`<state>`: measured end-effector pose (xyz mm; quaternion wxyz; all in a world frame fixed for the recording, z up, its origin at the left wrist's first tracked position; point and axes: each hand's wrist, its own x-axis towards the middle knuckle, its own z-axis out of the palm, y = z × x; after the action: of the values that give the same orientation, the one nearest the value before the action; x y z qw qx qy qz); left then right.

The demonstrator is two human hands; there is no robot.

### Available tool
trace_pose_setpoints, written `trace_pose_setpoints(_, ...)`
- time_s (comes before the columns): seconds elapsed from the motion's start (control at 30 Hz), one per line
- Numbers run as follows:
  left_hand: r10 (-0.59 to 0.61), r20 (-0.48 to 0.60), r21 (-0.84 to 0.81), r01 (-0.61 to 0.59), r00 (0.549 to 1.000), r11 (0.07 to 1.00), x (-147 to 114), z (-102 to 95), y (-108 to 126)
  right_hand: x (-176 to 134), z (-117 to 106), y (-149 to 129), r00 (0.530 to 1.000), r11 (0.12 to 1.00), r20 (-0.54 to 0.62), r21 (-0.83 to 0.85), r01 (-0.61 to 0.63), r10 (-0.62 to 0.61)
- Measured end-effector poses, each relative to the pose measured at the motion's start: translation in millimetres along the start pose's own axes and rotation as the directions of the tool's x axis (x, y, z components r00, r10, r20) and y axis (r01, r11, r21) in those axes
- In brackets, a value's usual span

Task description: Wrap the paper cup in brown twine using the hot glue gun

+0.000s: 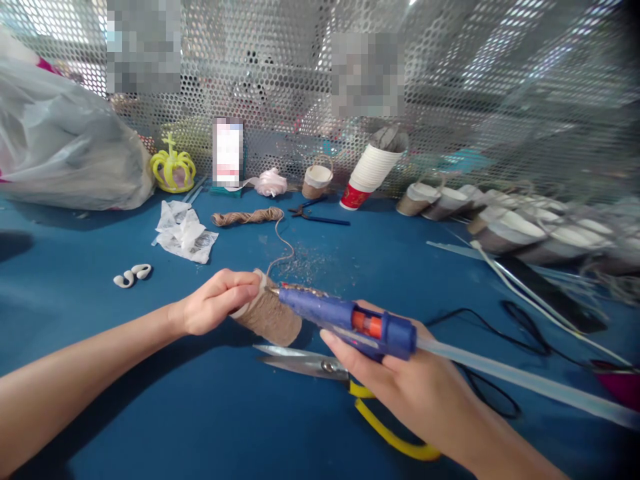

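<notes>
My left hand [225,300] grips the rim of a paper cup [273,319] wrapped in brown twine, which lies tilted on its side. In my right hand [395,373] is a blue hot glue gun [345,320], its nozzle at the cup near the rim, with a long clear glue stick [520,377] sticking out of its back. From the cup a loose strand runs back to a bundle of twine [247,217]. Scissors [310,363] with yellow handles lie below the glue gun, partly hidden behind my right hand.
Behind stand a stack of paper cups [373,170], a small basket [317,181] and a phone [227,153]. Pliers [320,217] and crumpled white wrapping [185,230] lie nearer. Several twine-wrapped cups [515,230], a dark phone [553,293] and a black cord [525,327] occupy the right.
</notes>
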<state>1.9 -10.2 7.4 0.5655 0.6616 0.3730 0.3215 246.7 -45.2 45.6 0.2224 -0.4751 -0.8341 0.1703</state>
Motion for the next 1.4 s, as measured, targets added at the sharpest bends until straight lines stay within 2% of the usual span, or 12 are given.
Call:
trace_pose_setpoints(0.17, -0.012, 0.007, 0.016, 0.012, 1.0, 1.0, -0.3, 0.5, 0.9, -0.1, -2.9, -4.4, 0.998, 0.999, 0.033, 0.003, 0.045, -0.045)
trace_pose_setpoints(0.3, 0.009, 0.004, 0.012, -0.009, 1.0, 1.0, -0.5, 0.7, 0.3, 4.1, -2.2, -5.7, 1.0, 0.999, -0.002, 0.013, 0.031, -0.031)
trace_pose_setpoints(0.47, 0.035, 0.006, 0.031, -0.035, 0.999, 0.999, 0.0, -0.2, -0.7, 10.9, -0.3, -1.7, 0.985, 0.984, -0.068, -0.089, 0.154, -0.16)
trace_pose_setpoints(0.57, 0.062, 0.018, 0.052, -0.063, 0.998, 0.997, 0.6, -0.6, -0.3, 15.1, -0.4, 0.5, 0.978, 0.972, -0.055, -0.13, 0.195, -0.203)
trace_pose_setpoints(0.77, 0.083, 0.024, 0.045, -0.084, 0.996, 0.995, 0.4, -0.2, -0.6, 20.6, -2.0, -1.8, 0.995, 0.994, -0.02, -0.049, 0.098, -0.099)
trace_pose_setpoints(0.97, 0.094, 0.02, 0.054, -0.095, 0.995, 0.994, -0.3, -0.9, -2.5, 15.4, -1.2, 0.1, 0.985, 0.982, -0.04, -0.098, 0.16, -0.165)
trace_pose_setpoints(1.1, 0.09, 0.009, 0.056, -0.09, 0.996, 0.994, 0.4, -1.0, -2.9, 12.5, -0.5, -0.5, 0.991, 0.989, -0.059, -0.097, 0.114, -0.12)
trace_pose_setpoints(1.27, 0.037, 0.004, 0.014, -0.037, 0.999, 0.999, 0.4, 0.0, -2.8, 4.0, 1.5, 0.3, 0.999, 0.997, -0.019, -0.06, 0.049, -0.05)
trace_pose_setpoints(1.4, 0.023, 0.001, 0.003, -0.023, 1.0, 1.0, 0.7, 0.6, -3.0, -1.2, 1.5, -1.7, 0.999, 0.999, -0.004, -0.034, 0.041, -0.041)
